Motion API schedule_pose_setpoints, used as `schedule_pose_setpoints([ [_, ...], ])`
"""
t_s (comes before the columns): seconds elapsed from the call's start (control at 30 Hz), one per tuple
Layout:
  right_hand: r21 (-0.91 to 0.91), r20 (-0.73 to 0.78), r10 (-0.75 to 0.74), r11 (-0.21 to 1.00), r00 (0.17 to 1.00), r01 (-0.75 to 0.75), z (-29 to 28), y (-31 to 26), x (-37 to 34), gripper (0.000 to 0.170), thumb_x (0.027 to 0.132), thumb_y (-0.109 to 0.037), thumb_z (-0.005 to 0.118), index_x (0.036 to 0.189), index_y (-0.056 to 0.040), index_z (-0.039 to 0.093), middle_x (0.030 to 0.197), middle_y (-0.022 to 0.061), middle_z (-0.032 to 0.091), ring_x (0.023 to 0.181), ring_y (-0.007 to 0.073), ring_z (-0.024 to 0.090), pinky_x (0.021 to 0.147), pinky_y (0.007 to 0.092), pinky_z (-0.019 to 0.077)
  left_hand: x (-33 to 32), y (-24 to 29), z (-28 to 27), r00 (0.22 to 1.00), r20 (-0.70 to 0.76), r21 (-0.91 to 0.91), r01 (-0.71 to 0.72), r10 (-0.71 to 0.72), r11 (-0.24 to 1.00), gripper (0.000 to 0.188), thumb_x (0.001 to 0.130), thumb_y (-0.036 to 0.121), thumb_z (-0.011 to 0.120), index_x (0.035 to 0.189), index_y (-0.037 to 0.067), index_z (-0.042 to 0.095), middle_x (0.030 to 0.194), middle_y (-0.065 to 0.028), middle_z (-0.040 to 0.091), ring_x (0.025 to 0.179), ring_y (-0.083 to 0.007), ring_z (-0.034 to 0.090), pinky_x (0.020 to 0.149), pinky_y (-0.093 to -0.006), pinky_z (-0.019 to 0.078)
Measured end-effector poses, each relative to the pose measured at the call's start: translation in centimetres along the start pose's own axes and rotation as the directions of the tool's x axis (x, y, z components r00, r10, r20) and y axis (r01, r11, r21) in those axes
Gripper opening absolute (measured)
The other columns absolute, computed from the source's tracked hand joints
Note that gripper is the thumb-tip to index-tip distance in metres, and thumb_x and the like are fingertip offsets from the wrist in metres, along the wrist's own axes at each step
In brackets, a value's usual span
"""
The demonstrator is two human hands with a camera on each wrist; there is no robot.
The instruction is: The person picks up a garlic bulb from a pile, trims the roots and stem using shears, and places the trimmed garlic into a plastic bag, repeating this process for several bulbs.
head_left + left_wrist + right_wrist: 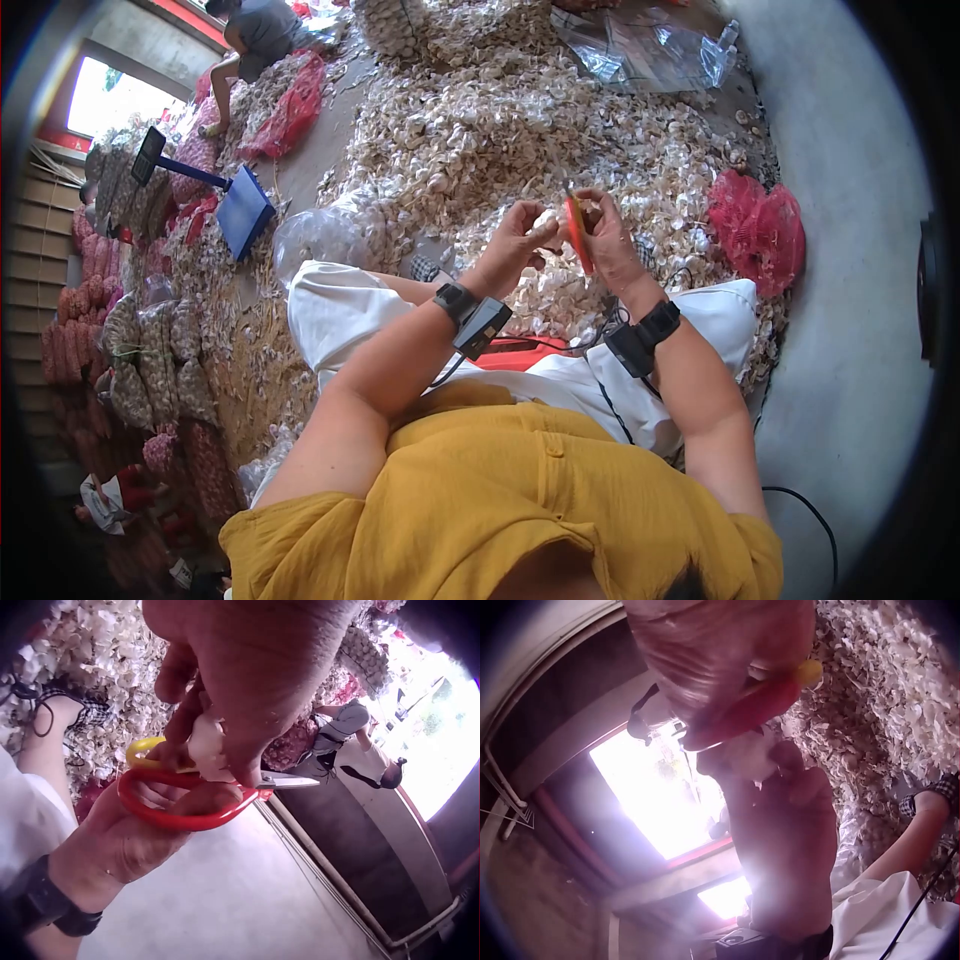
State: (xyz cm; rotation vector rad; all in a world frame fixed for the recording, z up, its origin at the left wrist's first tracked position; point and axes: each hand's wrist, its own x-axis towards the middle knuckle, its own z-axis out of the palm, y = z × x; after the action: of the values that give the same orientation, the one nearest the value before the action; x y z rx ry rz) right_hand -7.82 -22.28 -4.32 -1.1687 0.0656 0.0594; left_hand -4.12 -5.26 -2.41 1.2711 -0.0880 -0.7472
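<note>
Work in both hands above a heap of pale, papery flakes (450, 150) spread thickly over the floor (335, 150). In the left hand (505, 252), pinched between thumb and fingers: a white bulb (546, 219), held up over the near part of the heap. In the right hand (615, 255), with fingers through the loops: scissors (577, 232), red and yellow at the handles, with the metal blades (294, 781) pointing out past the bulb. Just beside the scissors, the bulb; contact with the blades impossible to tell.

Along the right side of the room, a smooth grey wall (850, 250). At its foot, a crumpled red mesh bag (757, 235). At the far end of the heap, clear plastic sheeting (650, 50). To the left, near the knee, a clear plastic bag (318, 242); beyond, a blue platform (246, 215) on the floor, joined to a post with a dark display (148, 156). Farther left, piled mesh sacks (90, 320), a second person (262, 38) bent low, and a bright, red-edged gap (115, 97) to the outside.
</note>
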Motion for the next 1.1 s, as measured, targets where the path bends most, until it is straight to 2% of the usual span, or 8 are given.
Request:
schedule_pose_setpoints([
  [0.03,0.117,0.003,0.018,0.993,1.000,-0.018,0.4,-0.3,-0.3,0.058,0.077,-0.006,0.073,0.125,-0.0095,0.040,0.093,0.0016,0.056,0.084,0.0083,0.056,0.072,0.0216,0.0473,0.0,-0.2,0.2,1.000,-0.018,0.019,-0.014,0.014,1.000,0.028,0.093,0.027,0.054,0.111,0.008,0.045,0.091,0.0002,0.056,0.075,-0.0066,0.054,0.054,-0.0187,0.0377],
  [0.23,0.192,-0.062,0.038,0.981,0.997,-0.026,-0.2,0.4,0.0,0.054,0.076,-0.006,0.074,0.120,-0.0090,0.042,0.094,0.0045,0.057,0.083,0.0112,0.059,0.073,0.0246,0.0504,0.6,-1.7,0.1,0.995,0.084,-0.185,-0.042,0.059,0.982,0.040,0.093,0.023,0.054,0.127,0.006,0.042,0.089,-0.0014,0.056,0.069,-0.0074,0.052,0.056,-0.0203,0.0406],
  [0.43,0.274,-0.114,0.017,0.962,0.993,0.015,-0.7,0.1,0.0,0.041,0.081,-0.005,0.068,0.114,-0.0082,0.045,0.093,0.0046,0.057,0.080,0.0123,0.059,0.068,0.0249,0.0508,0.7,-0.8,-0.5,0.983,0.173,-0.095,-0.046,0.062,0.994,0.049,0.089,0.012,0.059,0.134,0.006,0.038,0.100,-0.0051,0.055,0.072,-0.0100,0.055,0.064,-0.0238,0.0462],
  [0.67,0.097,-0.213,-0.002,0.995,0.977,0.023,-1.4,1.1,0.3,0.042,0.082,-0.007,0.066,0.115,-0.0079,0.041,0.090,0.0058,0.056,0.072,0.0124,0.058,0.064,0.0247,0.0503,0.2,0.2,-0.2,0.979,0.201,-0.121,-0.012,0.037,0.993,0.047,0.087,0.010,0.061,0.129,0.006,0.042,0.104,-0.0048,0.055,0.080,-0.0095,0.057,0.065,-0.0230,0.0459],
  [0.8,0.131,-0.290,-0.023,0.989,0.957,0.064,-1.6,1.0,0.8,0.049,0.078,-0.005,0.071,0.116,-0.0082,0.040,0.090,0.0067,0.057,0.070,0.0122,0.057,0.063,0.0231,0.0492,0.3,-0.4,-0.7,0.991,0.123,0.114,-0.072,0.058,0.991,0.043,0.084,0.008,0.064,0.123,0.006,0.046,0.103,-0.0025,0.056,0.081,-0.0071,0.057,0.065,-0.0209,0.0443],
  [0.93,0.071,-0.132,-0.046,0.996,0.990,0.056,-0.7,0.4,0.3,0.050,0.077,-0.008,0.073,0.117,-0.0090,0.043,0.088,0.0036,0.057,0.075,0.0114,0.058,0.069,0.0222,0.0490,0.1,-0.2,-0.1,0.990,0.071,0.259,-0.133,0.118,0.957,0.044,0.082,0.008,0.067,0.121,0.005,0.046,0.100,-0.0012,0.057,0.079,-0.0049,0.055,0.064,-0.0198,0.0435],
  [1.0,-0.131,-0.049,-0.001,0.991,0.999,-0.006,-0.7,0.5,0.1,0.047,0.078,-0.005,0.071,0.117,-0.0086,0.044,0.088,0.0031,0.058,0.078,0.0114,0.059,0.071,0.0226,0.0494,0.1,0.0,0.0,0.991,0.085,0.320,-0.125,0.103,0.939,0.045,0.082,0.009,0.068,0.121,0.005,0.045,0.101,-0.0013,0.056,0.079,-0.0045,0.055,0.063,-0.0198,0.0436],
  [1.1,0.101,-0.045,0.003,0.995,0.999,0.001,-0.3,0.0,0.0,0.046,0.080,-0.004,0.069,0.117,-0.0069,0.043,0.087,0.0019,0.057,0.075,0.0105,0.058,0.070,0.0230,0.0487,0.2,0.4,-0.5,0.991,0.119,0.378,-0.097,0.056,0.921,0.047,0.081,0.009,0.068,0.121,0.004,0.044,0.102,-0.0019,0.056,0.079,-0.0052,0.055,0.063,-0.0205,0.0446],
])
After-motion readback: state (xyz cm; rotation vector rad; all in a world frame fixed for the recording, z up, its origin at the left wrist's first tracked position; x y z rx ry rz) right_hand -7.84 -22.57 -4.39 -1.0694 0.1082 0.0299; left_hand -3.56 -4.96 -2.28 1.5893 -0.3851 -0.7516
